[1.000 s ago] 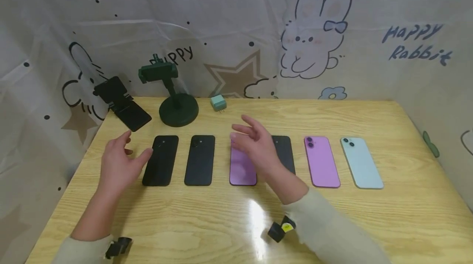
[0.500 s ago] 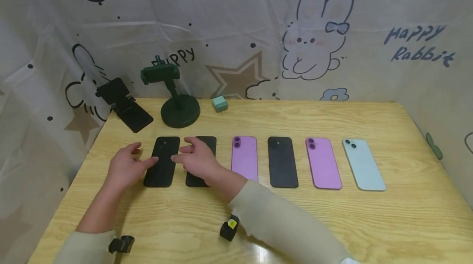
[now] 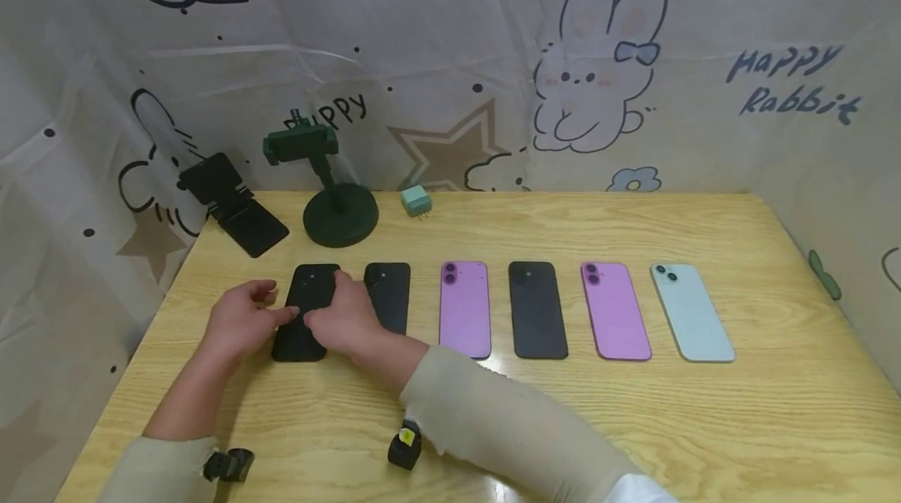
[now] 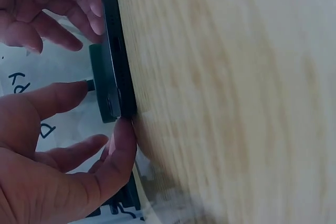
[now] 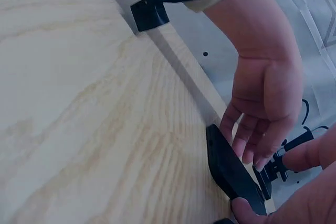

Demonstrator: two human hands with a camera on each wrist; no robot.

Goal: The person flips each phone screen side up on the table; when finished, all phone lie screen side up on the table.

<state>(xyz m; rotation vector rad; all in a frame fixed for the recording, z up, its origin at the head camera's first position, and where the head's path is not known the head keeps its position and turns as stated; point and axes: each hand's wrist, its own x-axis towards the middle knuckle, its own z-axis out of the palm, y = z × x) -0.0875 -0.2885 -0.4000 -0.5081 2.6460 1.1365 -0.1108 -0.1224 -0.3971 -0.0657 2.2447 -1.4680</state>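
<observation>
- The right hand (image 3: 348,319) has just come leftwards; half a second ago it was over the second black smartphone (image 3: 390,292), and now it is at the right long edge of the leftmost black smartphone (image 3: 299,343).
- The left hand (image 3: 242,319) is about where it was, at that phone's left edge, so the two hands now flank one phone; the handling, I judge, centres on it.
- The left fingers are relaxed and gently bent, touching the phone's side without clenching.
- The right fingers are loosely spread, tips touching the opposite side; neither hand wraps round it alone.
- The leftmost phone lies back up at the left end of the row on the wooden table (image 3: 774,425), in front of the green phone stand (image 3: 341,213). It shows no clear shift; whether its edge is slightly raised, I cannot tell.
- The pale blue smartphone (image 3: 692,315) is unmoved at the right end.
</observation>
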